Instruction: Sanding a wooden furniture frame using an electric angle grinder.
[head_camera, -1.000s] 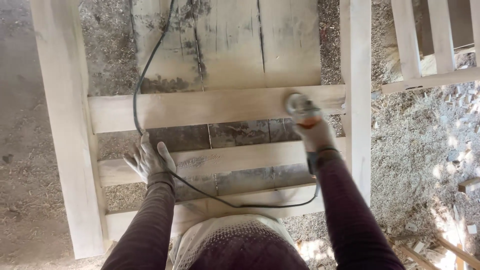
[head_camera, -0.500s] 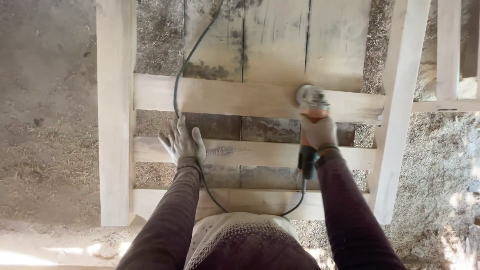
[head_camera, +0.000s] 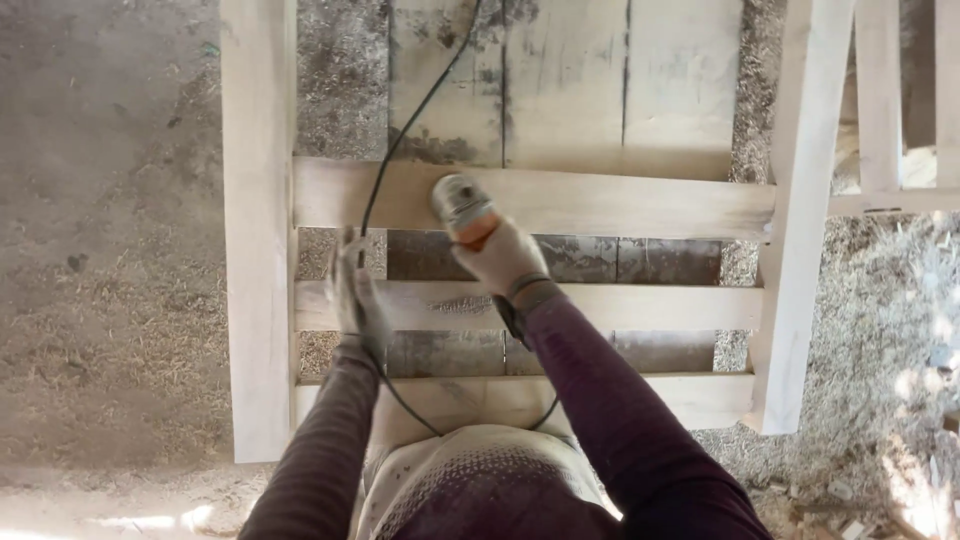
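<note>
Since half a second ago, my right hand has carried the power sander leftward along the top crosspiece, and my left hand has stayed low at the left end of the frame. Left to right now: my left hand (head_camera: 352, 290) is blurred, closed on the black cord (head_camera: 400, 140) at the middle slat (head_camera: 640, 305). My right hand (head_camera: 500, 255) is wrapped tight round the sander (head_camera: 460, 200), its head pressed on the top rail (head_camera: 620, 200) of the wooden frame (head_camera: 255, 230). Sawdust-strewn floor (head_camera: 110, 250) lies around.
</note>
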